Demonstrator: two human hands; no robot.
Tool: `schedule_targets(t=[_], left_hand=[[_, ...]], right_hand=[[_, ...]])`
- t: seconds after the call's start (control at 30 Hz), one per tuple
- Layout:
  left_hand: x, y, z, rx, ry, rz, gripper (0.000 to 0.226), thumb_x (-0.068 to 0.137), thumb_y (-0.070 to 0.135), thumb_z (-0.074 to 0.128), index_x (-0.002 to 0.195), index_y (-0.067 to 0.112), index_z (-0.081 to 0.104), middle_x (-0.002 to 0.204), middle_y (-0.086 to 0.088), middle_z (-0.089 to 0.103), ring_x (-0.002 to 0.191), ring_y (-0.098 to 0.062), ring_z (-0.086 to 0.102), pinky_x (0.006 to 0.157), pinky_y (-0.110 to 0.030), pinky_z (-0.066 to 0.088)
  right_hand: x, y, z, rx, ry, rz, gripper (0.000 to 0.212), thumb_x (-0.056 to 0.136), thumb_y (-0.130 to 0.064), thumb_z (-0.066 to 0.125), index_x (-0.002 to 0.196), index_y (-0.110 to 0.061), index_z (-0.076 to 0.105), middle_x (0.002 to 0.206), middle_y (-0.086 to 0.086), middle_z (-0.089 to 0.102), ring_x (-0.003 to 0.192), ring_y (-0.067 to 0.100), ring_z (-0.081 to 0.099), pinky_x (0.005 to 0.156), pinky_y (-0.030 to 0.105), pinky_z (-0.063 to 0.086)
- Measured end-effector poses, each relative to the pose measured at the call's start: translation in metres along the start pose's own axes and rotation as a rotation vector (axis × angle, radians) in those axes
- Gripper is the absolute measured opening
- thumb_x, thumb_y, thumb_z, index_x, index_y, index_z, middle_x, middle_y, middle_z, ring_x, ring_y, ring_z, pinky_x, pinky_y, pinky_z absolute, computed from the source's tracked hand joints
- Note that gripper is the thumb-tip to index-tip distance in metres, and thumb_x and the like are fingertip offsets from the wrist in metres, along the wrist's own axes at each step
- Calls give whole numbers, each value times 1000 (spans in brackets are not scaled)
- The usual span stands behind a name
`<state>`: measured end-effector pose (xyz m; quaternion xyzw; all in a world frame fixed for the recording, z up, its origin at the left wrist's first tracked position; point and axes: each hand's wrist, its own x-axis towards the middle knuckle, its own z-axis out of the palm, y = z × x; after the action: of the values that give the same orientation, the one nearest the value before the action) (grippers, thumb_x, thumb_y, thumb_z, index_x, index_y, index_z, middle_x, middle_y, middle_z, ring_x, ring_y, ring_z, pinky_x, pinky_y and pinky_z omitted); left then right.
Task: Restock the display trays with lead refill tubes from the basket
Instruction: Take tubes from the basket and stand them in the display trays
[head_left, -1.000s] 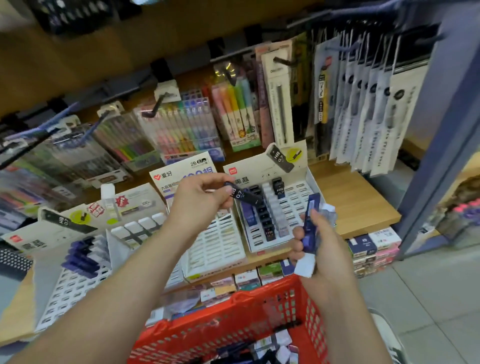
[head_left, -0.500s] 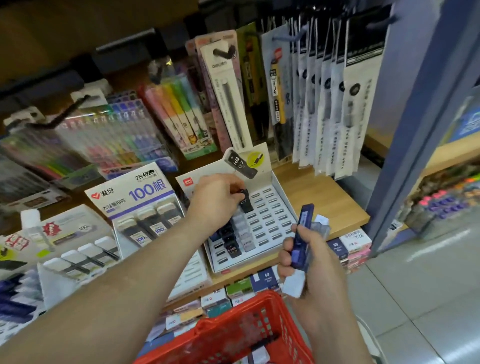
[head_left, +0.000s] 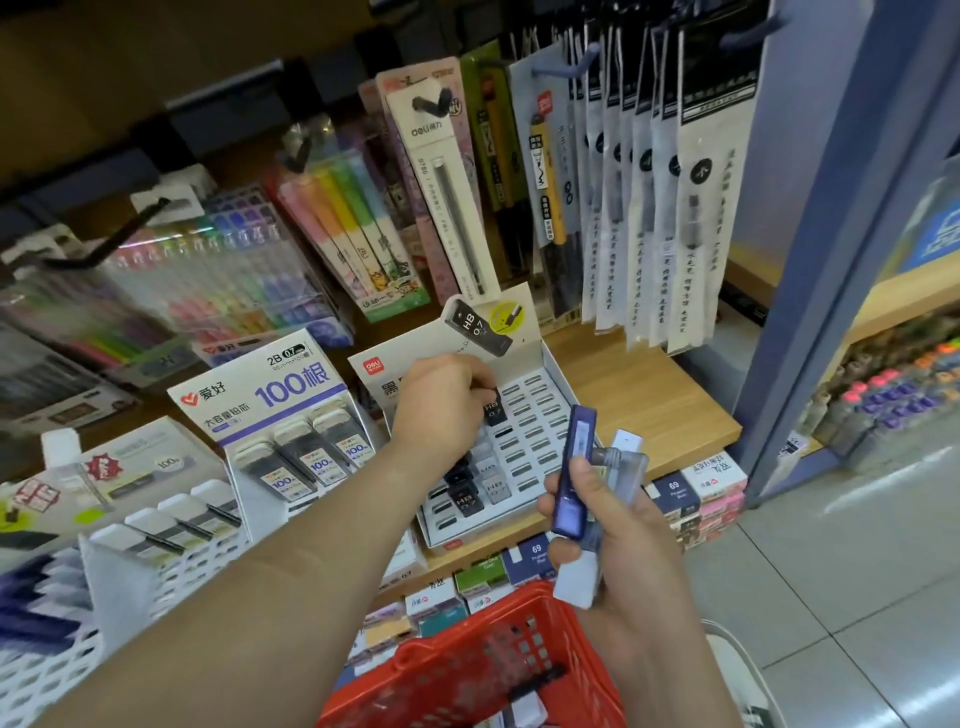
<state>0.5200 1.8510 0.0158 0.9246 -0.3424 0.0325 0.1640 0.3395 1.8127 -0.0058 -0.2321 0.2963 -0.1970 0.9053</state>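
Observation:
My left hand (head_left: 441, 400) pinches a black HB lead refill tube (head_left: 493, 410) and holds it upright in a slot of the white slotted display tray (head_left: 535, 431) on the wooden shelf. Several black and grey tubes stand in the tray's left columns; the right columns show bare slots. My right hand (head_left: 618, 525) grips a bundle of tubes: a blue one (head_left: 574, 467) in front, with clear and white ones behind it. The red basket (head_left: 467, 670) hangs low in front of me, a few tubes visible inside.
A second tray with a "100" card (head_left: 280, 389) stands left of the tray, more white trays (head_left: 156, 545) further left. Packaged pens and highlighters hang behind on hooks. Small boxes (head_left: 696, 488) line the shelf below. A blue post (head_left: 831, 249) stands at right, grey floor beyond.
My left hand carried the black tube from above the tray down into a slot. My view swung to the right; the right hand kept its bundle.

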Motion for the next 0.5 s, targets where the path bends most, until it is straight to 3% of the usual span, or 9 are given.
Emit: schedule_targets(t=[0.13,0.23,0.33,0.4,0.5], left_hand=[[-7,11,-8,-14,1,-19,18,91,16,58,99,16,75,101,-2,70,95,-20,60,83,-25,44],[-43,31,-25,-392,-73,-144,16,93,28,57,99,23,72,90,9,69,77,-5,59,76,-23,45],[-90,43,-37,-672,-275,-241,14,90,42,60,92,29,67,74,3,69,65,-8,64,65,-32,53],[-113,44,-38,-798,-303,-293,12,87,36,65,95,27,64,74,-4,71,65,-17,68,60,-32,53],[-131,40,-36,-952,-220,-363,17,87,18,67,103,20,64,69,-8,71,57,-17,65,56,-27,52]], right_hand=[[0,3,0,-49,29,2,22,81,-18,68,98,-5,63,71,14,61,47,13,49,36,20,37],[0,3,1,-43,48,9,10,86,-18,68,91,-12,62,61,7,52,45,14,39,36,21,36],[0,4,7,-64,53,-55,15,79,-19,72,90,-14,63,61,3,59,46,11,47,39,22,36],[-1,6,11,-77,40,-89,16,73,-22,74,85,-18,64,62,2,62,48,13,49,44,25,35],[-5,12,17,-84,-10,-79,17,71,-25,76,82,-19,65,61,4,58,48,17,43,47,26,34]])
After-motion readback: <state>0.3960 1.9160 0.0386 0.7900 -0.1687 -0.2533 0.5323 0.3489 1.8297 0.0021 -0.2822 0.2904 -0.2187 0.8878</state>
